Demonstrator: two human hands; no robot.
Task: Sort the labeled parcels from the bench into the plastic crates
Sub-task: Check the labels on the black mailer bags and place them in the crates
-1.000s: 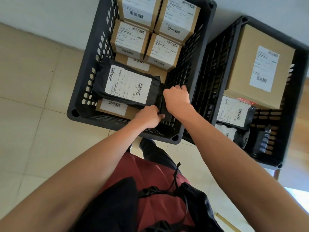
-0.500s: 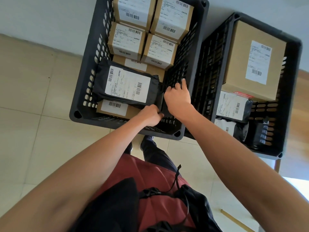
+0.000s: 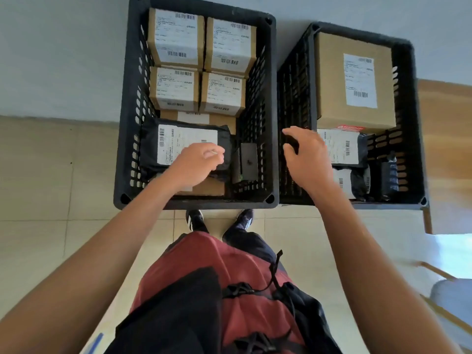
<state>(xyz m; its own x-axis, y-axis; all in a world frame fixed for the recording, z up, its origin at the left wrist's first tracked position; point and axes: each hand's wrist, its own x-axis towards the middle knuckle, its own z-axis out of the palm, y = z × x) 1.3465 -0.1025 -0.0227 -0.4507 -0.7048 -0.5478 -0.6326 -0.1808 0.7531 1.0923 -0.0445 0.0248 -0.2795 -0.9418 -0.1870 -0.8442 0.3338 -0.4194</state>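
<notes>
Both hands lifted off black parcel [image 3: 184,146], left hand [image 3: 196,163] loosely curled, right hand [image 3: 307,155] spread, both empty

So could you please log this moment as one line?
left hand open over black bag | right hand open, empty | left crate packed

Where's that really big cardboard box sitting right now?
In the head view, the big cardboard box sits at the far end of the right-hand crate, with black labeled bags lying just in front of it.

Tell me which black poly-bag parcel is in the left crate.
The large black bag with the white label, lying under the left hand. The other black bags all sit in the right crate below the big carton.
</notes>
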